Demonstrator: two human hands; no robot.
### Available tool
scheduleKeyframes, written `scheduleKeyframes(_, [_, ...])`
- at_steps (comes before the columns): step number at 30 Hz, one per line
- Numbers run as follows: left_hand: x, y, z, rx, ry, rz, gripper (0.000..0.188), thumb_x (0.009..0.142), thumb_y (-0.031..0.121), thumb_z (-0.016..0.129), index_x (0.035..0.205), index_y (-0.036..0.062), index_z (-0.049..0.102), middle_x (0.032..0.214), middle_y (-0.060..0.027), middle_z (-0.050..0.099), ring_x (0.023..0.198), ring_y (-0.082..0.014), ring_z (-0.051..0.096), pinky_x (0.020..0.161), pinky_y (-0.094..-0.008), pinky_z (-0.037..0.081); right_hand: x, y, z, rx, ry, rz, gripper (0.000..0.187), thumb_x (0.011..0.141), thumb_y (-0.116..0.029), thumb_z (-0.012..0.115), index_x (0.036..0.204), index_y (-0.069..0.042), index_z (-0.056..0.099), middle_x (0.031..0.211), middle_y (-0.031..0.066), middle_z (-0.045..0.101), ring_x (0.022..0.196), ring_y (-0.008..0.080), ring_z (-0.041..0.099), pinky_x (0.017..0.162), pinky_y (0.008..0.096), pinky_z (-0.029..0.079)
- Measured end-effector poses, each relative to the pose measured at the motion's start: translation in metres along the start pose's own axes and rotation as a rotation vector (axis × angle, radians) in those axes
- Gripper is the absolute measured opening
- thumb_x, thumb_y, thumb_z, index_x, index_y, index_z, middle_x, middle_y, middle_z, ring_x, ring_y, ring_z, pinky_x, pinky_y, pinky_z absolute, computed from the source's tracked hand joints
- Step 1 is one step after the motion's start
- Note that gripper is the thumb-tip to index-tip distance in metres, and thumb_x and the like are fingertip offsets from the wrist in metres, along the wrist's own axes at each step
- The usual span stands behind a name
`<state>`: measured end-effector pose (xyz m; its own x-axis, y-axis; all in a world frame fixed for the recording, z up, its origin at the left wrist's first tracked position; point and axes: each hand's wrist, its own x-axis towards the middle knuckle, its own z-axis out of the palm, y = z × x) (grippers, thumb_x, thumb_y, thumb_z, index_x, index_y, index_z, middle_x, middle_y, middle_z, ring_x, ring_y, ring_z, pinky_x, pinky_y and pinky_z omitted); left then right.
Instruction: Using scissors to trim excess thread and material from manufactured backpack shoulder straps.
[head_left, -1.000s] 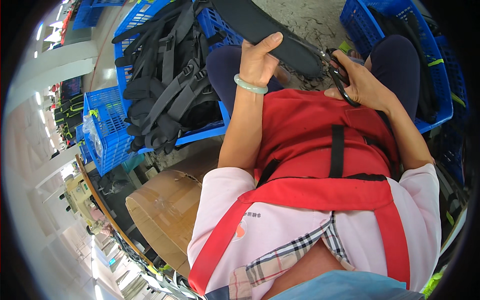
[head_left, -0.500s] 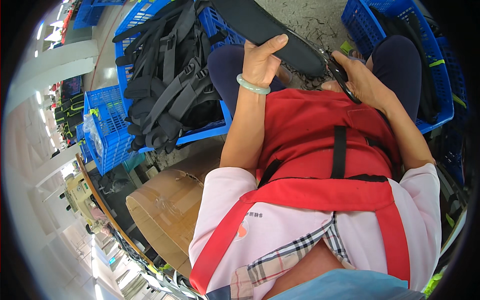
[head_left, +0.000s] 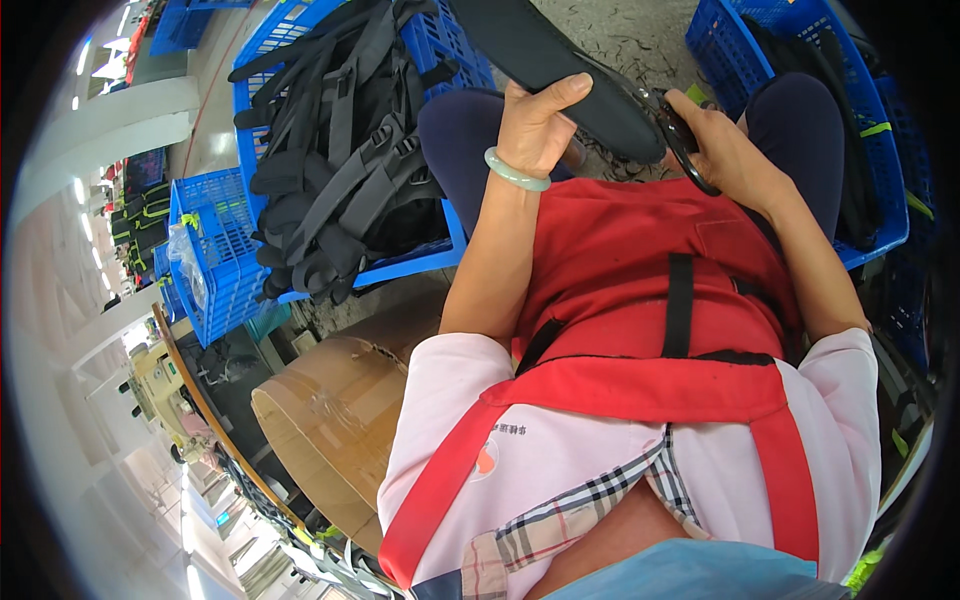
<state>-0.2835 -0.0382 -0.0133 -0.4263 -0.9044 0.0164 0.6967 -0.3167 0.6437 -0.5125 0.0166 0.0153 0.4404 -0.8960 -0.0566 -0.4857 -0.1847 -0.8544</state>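
A padded black shoulder strap (head_left: 535,50) slants across the space above my knees, its rounded end toward the right. My left hand (head_left: 540,120) grips it from the near side, thumb flat on the upper face and fingers underneath. In my right hand (head_left: 735,150) is a pair of scissors with black handles (head_left: 682,150). The blades lie along the strap's far edge, close to its rounded end. Whether they touch the fabric is hard to see. Part of the right fingers is hidden behind the handles.
To the left, a blue plastic crate (head_left: 455,215) is heaped with black straps (head_left: 345,160). Another blue crate (head_left: 880,235) with black pieces stands at the right. Dark scraps litter the floor (head_left: 640,40). A cardboard box (head_left: 325,420) sits beside my left elbow.
The strap and my left hand have shifted slightly right. The scissors have turned a little, and the right hand's fingers have closed up around the handles.
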Motion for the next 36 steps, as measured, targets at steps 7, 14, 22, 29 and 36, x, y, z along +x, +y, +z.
scheduleKeyframes(7, [-0.001, 0.021, -0.004, -0.120, 0.117, -0.033, 0.022, 0.081, -0.003, 0.068, 0.101, 0.0044, 0.063, 0.097, -0.0069, 0.065, 0.090, -0.0204, 0.065, 0.081, -0.0355, 0.055, 0.005, -0.012, -0.006, -0.145, -0.029, 0.157, 0.030, 0.084, -0.008, 0.067, 0.101, -0.001, 0.044, 0.081, 0.0219, 0.059, 0.076, 0.0404, 0.057, 0.066, 0.0401, 0.045])
scheduleKeyframes(14, [0.002, 0.004, -0.002, 0.060, 0.092, 0.067, 0.023, 0.079, -0.007, 0.069, 0.096, 0.0066, 0.065, 0.092, -0.0031, 0.066, 0.084, -0.0160, 0.065, 0.078, -0.0322, 0.055, 0.005, 0.010, 0.017, -0.059, 0.080, -0.025, 0.031, 0.083, -0.001, 0.061, 0.106, 0.000, 0.041, 0.091, 0.0279, 0.058, 0.090, 0.0468, 0.055, 0.070, 0.0446, 0.044])
scheduleKeyframes(22, [0.002, 0.004, -0.001, 0.051, 0.121, 0.075, 0.024, 0.077, -0.011, 0.068, 0.094, 0.0069, 0.065, 0.089, -0.0023, 0.067, 0.083, -0.0154, 0.066, 0.077, -0.0311, 0.055, 0.008, 0.013, 0.012, -0.100, 0.029, -0.040, 0.031, 0.084, -0.001, 0.059, 0.107, 0.002, 0.039, 0.087, 0.0290, 0.058, 0.090, 0.0489, 0.053, 0.069, 0.0470, 0.043])
scheduleKeyframes(29, [0.001, 0.005, 0.002, 0.026, 0.108, 0.066, 0.021, 0.079, -0.010, 0.067, 0.093, 0.0062, 0.066, 0.090, -0.0038, 0.067, 0.083, -0.0163, 0.066, 0.077, -0.0321, 0.055, 0.004, 0.009, 0.004, -0.005, 0.031, -0.054, 0.047, 0.079, -0.009, 0.068, 0.115, 0.001, 0.039, 0.077, 0.0208, 0.056, 0.074, 0.0412, 0.055, 0.066, 0.0430, 0.042])
scheduleKeyframes(36, [0.000, 0.000, 0.004, 0.021, 0.072, 0.049, 0.020, 0.080, -0.008, 0.067, 0.095, 0.0055, 0.067, 0.092, -0.0043, 0.068, 0.085, -0.0166, 0.066, 0.078, -0.0328, 0.054, 0.007, 0.006, 0.007, -0.018, 0.039, -0.022, 0.036, 0.082, -0.011, 0.066, 0.106, 0.000, 0.042, 0.077, 0.0230, 0.054, 0.072, 0.0426, 0.049, 0.063, 0.0405, 0.042])
